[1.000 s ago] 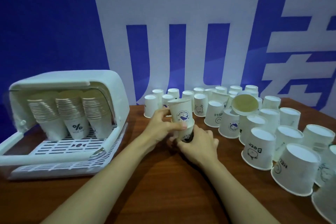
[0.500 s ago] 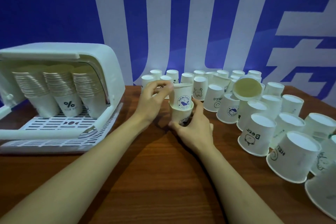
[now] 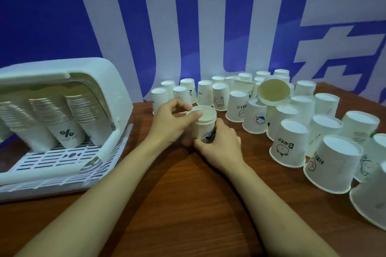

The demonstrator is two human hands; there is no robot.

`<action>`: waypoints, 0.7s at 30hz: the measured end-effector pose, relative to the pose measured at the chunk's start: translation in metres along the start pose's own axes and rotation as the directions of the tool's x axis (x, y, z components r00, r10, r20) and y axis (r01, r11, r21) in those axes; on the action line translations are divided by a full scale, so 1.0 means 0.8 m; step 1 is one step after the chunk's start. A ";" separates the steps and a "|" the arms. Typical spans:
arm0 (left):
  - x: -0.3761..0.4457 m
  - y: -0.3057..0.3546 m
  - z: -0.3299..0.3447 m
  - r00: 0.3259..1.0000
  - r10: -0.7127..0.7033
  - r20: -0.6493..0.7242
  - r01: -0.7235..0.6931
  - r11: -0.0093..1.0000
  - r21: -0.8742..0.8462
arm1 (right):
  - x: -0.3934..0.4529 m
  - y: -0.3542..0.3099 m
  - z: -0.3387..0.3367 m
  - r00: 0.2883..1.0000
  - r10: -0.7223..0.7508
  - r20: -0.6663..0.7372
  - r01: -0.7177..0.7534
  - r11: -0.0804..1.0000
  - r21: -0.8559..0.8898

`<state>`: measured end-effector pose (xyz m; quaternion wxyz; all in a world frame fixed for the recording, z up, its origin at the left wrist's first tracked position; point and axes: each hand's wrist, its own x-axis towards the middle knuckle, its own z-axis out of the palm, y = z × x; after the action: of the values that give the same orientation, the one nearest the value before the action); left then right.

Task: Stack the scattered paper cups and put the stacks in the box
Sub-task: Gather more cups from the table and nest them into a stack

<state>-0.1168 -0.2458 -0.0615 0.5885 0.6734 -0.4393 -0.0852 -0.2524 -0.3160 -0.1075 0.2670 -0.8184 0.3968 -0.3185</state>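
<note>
An upright stack of white paper cups (image 3: 204, 126) stands at the table's middle, mouth up, a blue round logo on its side. My right hand (image 3: 217, 146) grips its lower part from the right. My left hand (image 3: 171, 123) pinches the rim from the left, thumb on the mouth's edge. Several loose cups (image 3: 290, 131) stand upside down to the right and behind. The white box (image 3: 100, 81) lies open on the left, with three cup stacks (image 3: 56, 115) leaning inside.
One cup (image 3: 273, 89) lies on its side atop the group, its brown inside facing me. The box's slotted white lid (image 3: 52, 162) rests flat on the wooden table (image 3: 177, 204) in front of it. A blue and white banner forms the back wall.
The upper cup, held above the lower one earlier, has slid down into it and the two are nested. My left hand moved from the cup's side to its rim.
</note>
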 end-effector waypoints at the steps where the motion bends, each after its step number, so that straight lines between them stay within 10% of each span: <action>1: -0.001 0.000 -0.003 1.000 0.005 0.014 -0.005 1.000 0.023 | -0.001 0.000 0.000 1.000 0.002 -0.004 -0.002 1.000 -0.006; 5: 0.004 0.004 -0.010 1.000 -0.022 0.018 0.022 0.999 -0.024 | -0.003 0.001 0.000 1.000 0.008 0.005 -0.008 1.000 0.012; 9: 0.041 -0.011 0.011 0.950 -0.114 -0.290 0.130 0.991 0.037 | -0.002 0.002 0.000 1.000 -0.003 0.000 0.003 1.000 0.003; 16: 0.090 -0.077 0.023 0.990 -0.046 0.134 -0.043 0.802 0.596 | -0.001 0.003 0.003 0.999 -0.031 -0.012 0.030 0.999 -0.034; 21: 0.085 -0.064 0.012 0.981 0.186 -0.051 -0.070 0.589 0.805 | -0.001 -0.002 0.000 1.000 -0.011 -0.006 0.011 1.000 -0.016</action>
<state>-0.0569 -0.3037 -0.0812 0.2567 0.8359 -0.4390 0.2068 -0.2517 -0.3142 -0.1067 0.2574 -0.8216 0.3959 -0.3193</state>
